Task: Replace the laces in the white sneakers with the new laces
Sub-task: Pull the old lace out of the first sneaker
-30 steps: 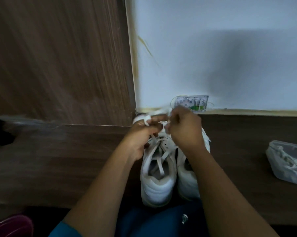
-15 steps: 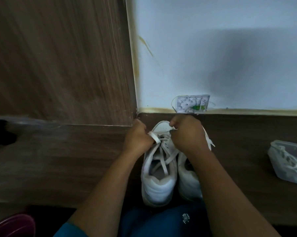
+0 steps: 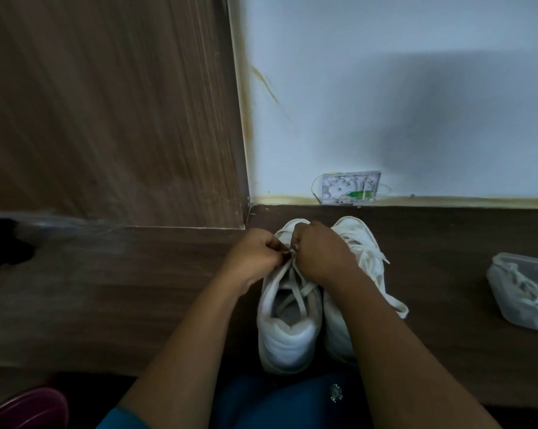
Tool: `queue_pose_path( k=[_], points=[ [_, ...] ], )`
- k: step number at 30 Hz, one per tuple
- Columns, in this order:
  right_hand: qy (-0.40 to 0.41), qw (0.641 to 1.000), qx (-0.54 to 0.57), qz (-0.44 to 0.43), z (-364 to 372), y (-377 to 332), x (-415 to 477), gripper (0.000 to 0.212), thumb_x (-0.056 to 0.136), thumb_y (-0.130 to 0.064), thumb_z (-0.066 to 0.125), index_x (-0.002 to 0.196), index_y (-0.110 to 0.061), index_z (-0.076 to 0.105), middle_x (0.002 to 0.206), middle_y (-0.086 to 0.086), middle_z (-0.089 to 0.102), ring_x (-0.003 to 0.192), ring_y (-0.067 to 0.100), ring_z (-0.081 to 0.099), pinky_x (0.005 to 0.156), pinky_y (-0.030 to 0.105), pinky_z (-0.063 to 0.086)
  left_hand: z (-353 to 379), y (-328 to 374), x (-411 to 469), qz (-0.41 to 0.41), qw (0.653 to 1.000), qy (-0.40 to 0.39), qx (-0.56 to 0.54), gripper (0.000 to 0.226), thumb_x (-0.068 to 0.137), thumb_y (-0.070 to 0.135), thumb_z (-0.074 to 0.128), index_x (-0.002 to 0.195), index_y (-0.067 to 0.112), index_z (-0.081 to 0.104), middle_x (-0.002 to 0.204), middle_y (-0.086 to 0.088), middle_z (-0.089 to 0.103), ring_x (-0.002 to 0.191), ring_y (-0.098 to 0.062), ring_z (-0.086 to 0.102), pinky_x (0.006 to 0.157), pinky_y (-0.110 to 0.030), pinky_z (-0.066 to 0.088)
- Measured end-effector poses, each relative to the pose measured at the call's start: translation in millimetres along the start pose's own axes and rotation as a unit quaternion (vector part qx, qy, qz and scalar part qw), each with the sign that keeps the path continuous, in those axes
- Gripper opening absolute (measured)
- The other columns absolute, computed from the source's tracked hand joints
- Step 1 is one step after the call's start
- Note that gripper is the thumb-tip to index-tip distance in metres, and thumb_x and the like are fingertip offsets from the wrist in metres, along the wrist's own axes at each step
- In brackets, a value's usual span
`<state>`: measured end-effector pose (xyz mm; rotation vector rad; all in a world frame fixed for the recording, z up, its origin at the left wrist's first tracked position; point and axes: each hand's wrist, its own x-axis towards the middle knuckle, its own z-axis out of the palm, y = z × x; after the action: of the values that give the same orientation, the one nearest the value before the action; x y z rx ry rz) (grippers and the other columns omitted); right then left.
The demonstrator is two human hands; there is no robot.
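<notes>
Left hand (image 3: 255, 258): lower centre of the frame, fingers curled, pinching the lace above the front of the open sneaker.
Right hand (image 3: 321, 252): just right of the left hand, knuckles nearly touching it, fingers curled on the same lace; the fingertips are hidden.
Lace (image 3: 297, 287): white and flat; two strands cross over the sneaker's opening and run up into the pinch between the hands.
Open sneaker (image 3: 287, 342): white, lower centre, heel toward the bottom edge, toe toward the wall, standing on the wood-grain surface (image 3: 122, 289).
Second sneaker (image 3: 359, 235): white, touching the open sneaker's right side, partly covered by the right forearm.
Loose lace (image 3: 393, 303): trails from the second sneaker to the right.
Clear plastic container (image 3: 509, 274): at the right edge, well apart from the sneakers, holding tangled white laces (image 3: 527, 289).
Wall box (image 3: 351, 188): small and white, at the foot of the pale wall, above the sneakers.
Wood panel (image 3: 106, 103): fills the upper left.
Dark red object (image 3: 26, 407): bottom left corner, cut off by the frame.
</notes>
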<state>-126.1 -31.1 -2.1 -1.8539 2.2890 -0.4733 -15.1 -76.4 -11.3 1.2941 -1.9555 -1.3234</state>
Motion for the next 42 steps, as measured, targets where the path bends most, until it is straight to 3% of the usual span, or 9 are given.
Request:
queue_pose_path(
  k=[4, 8, 14, 20, 25, 29, 32, 38, 42],
  points=[
    [0.002, 1.000, 0.026, 0.010, -1.4, -1.4, -0.3, 0.022, 0.087, -0.005, 0.046, 0.108, -0.010, 0.050, 0.115, 0.015, 0.052, 0.103, 0.033, 0.055, 0.079, 0.034, 0.041, 2.7, 0.1, 1.7, 0.016, 0.998, -0.015, 0.066, 0.017, 0.086, -0.001, 0.057, 0.076, 0.012, 0.063, 0.078, -0.009, 0.064, 0.076, -0.021, 0.059, 0.070, -0.031, 0.046],
    [0.021, 0.994, 0.102, 0.015, -9.0, -0.6, -4.6, 0.009, 0.083, -0.008, 0.052, 0.091, -0.013, 0.053, 0.097, 0.011, 0.063, 0.094, 0.029, 0.058, 0.070, 0.029, 0.038, 4.9, -1.1, 9.4, -0.014, 0.999, 0.003, -0.050, 0.026, 0.095, 0.005, 0.043, 0.077, 0.019, 0.054, 0.076, -0.007, 0.057, 0.075, -0.020, 0.051, 0.070, -0.034, 0.039],
    [0.044, 0.991, 0.129, 0.021, -9.2, -1.7, -3.3, 0.020, 0.077, -0.022, 0.065, 0.063, -0.008, 0.065, 0.063, 0.009, 0.058, 0.070, 0.027, 0.058, 0.050, 0.022, 0.029, 7.2, 9.6, 14.9, 0.055, 0.991, 0.048, -0.112, 0.026, 0.094, 0.003, 0.050, 0.072, 0.016, 0.052, 0.066, -0.002, 0.054, 0.055, -0.008, 0.043, 0.047, -0.018, 0.035],
    [0.110, 0.978, 0.175, 0.015, -4.5, -3.9, 1.7, 0.019, 0.082, -0.016, 0.061, 0.064, -0.011, 0.062, 0.065, 0.008, 0.053, 0.070, 0.025, 0.051, 0.060, 0.032, 0.026, -1.5, 0.6, 15.2, 0.037, 0.979, 0.033, -0.197, 0.019, 0.092, -0.001, 0.051, 0.083, 0.014, 0.059, 0.074, -0.002, 0.060, 0.058, -0.009, 0.050, 0.047, -0.018, 0.041],
    [0.170, 0.910, 0.372, 0.068, -6.1, -6.0, 6.1, 0.015, 0.088, -0.014, 0.058, 0.076, -0.012, 0.067, 0.065, -0.004, 0.056, 0.068, 0.013, 0.051, 0.067, 0.025, 0.037, -4.6, -2.5, 7.9, 0.070, 0.994, -0.011, -0.079, 0.028, 0.088, -0.002, 0.057, 0.068, 0.017, 0.063, 0.049, 0.009, 0.059, 0.046, -0.002, 0.051, 0.046, -0.015, 0.040],
    [0.057, 0.966, 0.251, 0.020, -5.8, -2.2, -0.1, 0.009, 0.076, -0.011, 0.064, 0.069, -0.011, 0.070, 0.074, 0.011, 0.067, 0.073, 0.026, 0.061, 0.067, 0.031, 0.045, -8.2, 16.2, 14.9, 0.103, 0.955, 0.085, -0.266, 0.024, 0.093, 0.002, 0.053, 0.069, 0.005, 0.060, 0.054, -0.002, 0.057, 0.041, -0.005, 0.046, 0.042, -0.016, 0.041],
    [0.061, 0.985, 0.154, -0.046, -2.0, -1.3, 0.6, 0.014, 0.079, -0.014, 0.067, 0.065, -0.011, 0.068, 0.068, 0.013, 0.063, 0.070, 0.028, 0.058, 0.062, 0.027, 0.035, -6.4, 19.1, 15.8, 0.119, 0.955, 0.076, -0.261, 0.021, 0.092, 0.005, 0.055, 0.073, 0.006, 0.063, 0.053, 0.000, 0.057, 0.046, -0.008, 0.047, 0.046, -0.018, 0.041],
    [0.228, 0.874, 0.429, 0.030, -2.5, -1.1, 8.3, 0.025, 0.085, -0.010, 0.064, 0.060, -0.006, 0.060, 0.064, 0.016, 0.065, 0.064, 0.033, 0.065, 0.067, 0.052, 0.054, -6.7, 1.4, 7.3, 0.018, 0.981, -0.052, -0.188, 0.027, 0.096, 0.009, 0.045, 0.076, 0.012, 0.063, 0.064, 0.001, 0.061, 0.053, -0.011, 0.047, 0.048, -0.020, 0.037],
    [0.169, 0.918, 0.356, 0.029, -6.0, 0.9, 1.6, 0.005, 0.083, -0.013, 0.066, 0.080, -0.012, 0.070, 0.081, 0.004, 0.071, 0.081, 0.023, 0.067, 0.081, 0.036, 0.053, -9.7, 10.3, 8.9, 0.077, 0.961, 0.041, -0.263, 0.035, 0.098, 0.006, 0.042, 0.066, 0.008, 0.055, 0.052, 0.003, 0.058, 0.055, -0.014, 0.046, 0.046, -0.016, 0.041]
  ],
)
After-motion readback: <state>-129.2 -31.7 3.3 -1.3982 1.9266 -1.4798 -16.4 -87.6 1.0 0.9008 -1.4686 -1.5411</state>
